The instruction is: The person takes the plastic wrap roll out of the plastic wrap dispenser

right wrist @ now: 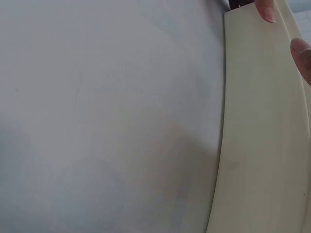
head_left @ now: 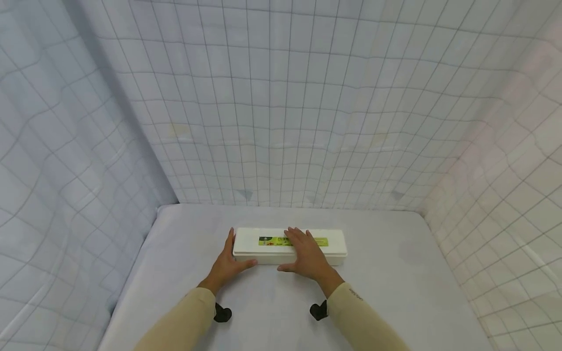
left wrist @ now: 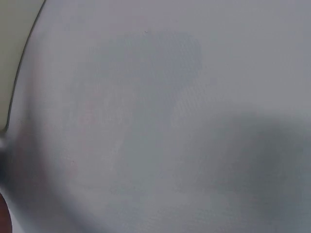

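A long white lidded box [head_left: 285, 259] with a yellow-green label lies crosswise on the white-covered table. My left hand [head_left: 226, 267] holds its left end, the thumb at the front face and the fingers along the short side. Over the middle of the lid my right hand [head_left: 306, 256] rests with its fingers spread and fairly straight, covering part of the label; its thumb points left along the front edge. The right wrist view shows the box's plain front wall [right wrist: 262, 121], with the left thumb [right wrist: 266, 10] against it and the right thumb [right wrist: 301, 56] close to the lid edge.
A white cloth with a dark grid hangs as a wall behind the table [head_left: 395, 273] and on both sides. Black wrist-camera mounts [head_left: 223, 313] stick out inward from the cream sleeves [head_left: 184, 319]. The left wrist view is mostly white tabletop.
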`<state>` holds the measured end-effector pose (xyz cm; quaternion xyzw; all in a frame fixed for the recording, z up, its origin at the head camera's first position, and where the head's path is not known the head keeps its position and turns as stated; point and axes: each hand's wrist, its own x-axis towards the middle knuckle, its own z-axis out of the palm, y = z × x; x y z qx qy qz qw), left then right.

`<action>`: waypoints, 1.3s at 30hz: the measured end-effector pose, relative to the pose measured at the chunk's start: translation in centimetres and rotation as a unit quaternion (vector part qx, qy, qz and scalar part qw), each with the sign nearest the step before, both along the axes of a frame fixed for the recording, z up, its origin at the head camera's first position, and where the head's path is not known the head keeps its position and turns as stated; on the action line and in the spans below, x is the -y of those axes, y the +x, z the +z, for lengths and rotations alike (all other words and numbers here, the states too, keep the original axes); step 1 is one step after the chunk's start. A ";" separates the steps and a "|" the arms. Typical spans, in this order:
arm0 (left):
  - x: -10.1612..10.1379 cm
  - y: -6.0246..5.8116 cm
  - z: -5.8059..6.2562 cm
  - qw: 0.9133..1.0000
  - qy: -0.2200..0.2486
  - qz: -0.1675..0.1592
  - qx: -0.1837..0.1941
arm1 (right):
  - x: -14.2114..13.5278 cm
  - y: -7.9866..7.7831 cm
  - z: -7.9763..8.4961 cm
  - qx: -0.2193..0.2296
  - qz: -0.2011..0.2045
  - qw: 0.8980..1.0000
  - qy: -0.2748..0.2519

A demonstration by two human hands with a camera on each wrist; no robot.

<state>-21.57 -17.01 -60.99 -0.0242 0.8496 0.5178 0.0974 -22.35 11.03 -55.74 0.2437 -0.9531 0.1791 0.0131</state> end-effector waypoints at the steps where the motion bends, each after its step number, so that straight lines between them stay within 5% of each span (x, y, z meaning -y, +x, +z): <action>1: -0.1 0.0 -0.1 1.000 0.007 0.001 0.005 | 0.1 0.0 -0.1 -0.007 -0.001 1.000 0.013; 5: -0.6 0.0 -0.2 0.999 0.037 0.005 0.017 | 0.2 -0.3 -0.7 -0.027 -0.016 0.998 0.061; 16: -0.8 -0.7 -0.1 1.000 0.010 0.024 -0.005 | 0.8 -1.1 -0.4 -0.060 -0.025 0.991 0.120; 28: -0.8 -0.8 -0.4 0.999 -0.006 0.010 -0.051 | 1.7 -1.5 0.0 -0.018 -0.044 0.982 0.185; 39: -0.6 -0.9 -0.7 0.999 -0.019 0.006 -0.031 | 2.5 -2.6 1.0 0.052 -0.033 0.980 0.187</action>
